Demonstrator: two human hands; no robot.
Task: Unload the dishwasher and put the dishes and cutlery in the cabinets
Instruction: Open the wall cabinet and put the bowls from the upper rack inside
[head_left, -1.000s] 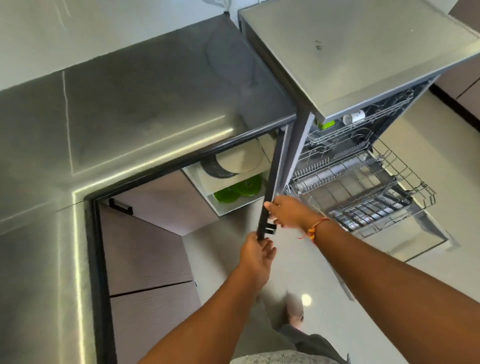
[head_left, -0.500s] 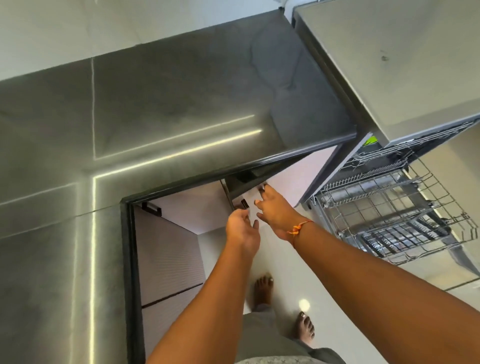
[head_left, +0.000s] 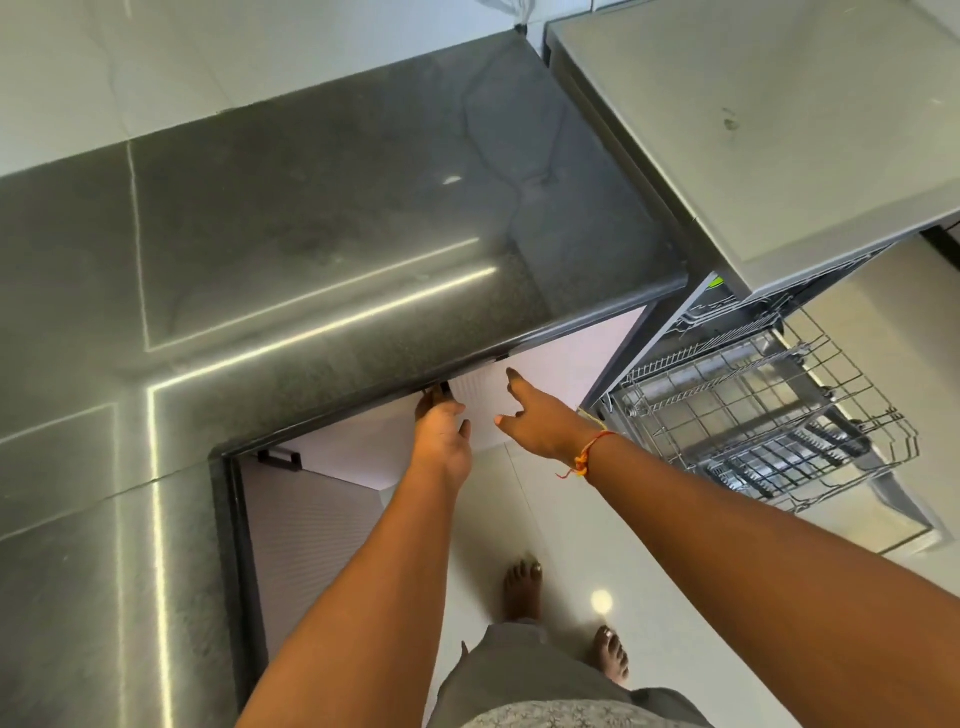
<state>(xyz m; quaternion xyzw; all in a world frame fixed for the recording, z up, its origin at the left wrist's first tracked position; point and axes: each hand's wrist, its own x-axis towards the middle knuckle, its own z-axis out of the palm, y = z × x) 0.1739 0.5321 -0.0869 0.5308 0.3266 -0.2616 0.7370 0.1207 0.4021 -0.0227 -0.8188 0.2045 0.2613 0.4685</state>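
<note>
Pale cabinet door (head_left: 563, 364) at left hand (head_left: 441, 441), right hand (head_left: 545, 422); dishwasher rack (head_left: 753, 410) rightward.

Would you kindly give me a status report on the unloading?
Left grip holds handle; right grip open, fingertips at door. Door about shut. Racks pulled out alongside. Nothing blocking.

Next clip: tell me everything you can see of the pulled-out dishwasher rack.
The dishwasher rack is a grey wire basket, metal by its look, with a grid floor, raised sides and dark rows of tines toward its near end. It stands pulled out level from the open dishwasher, right of the dark counter. No dishes show in it. Neither the left hand nor the right hand touches it.
</note>
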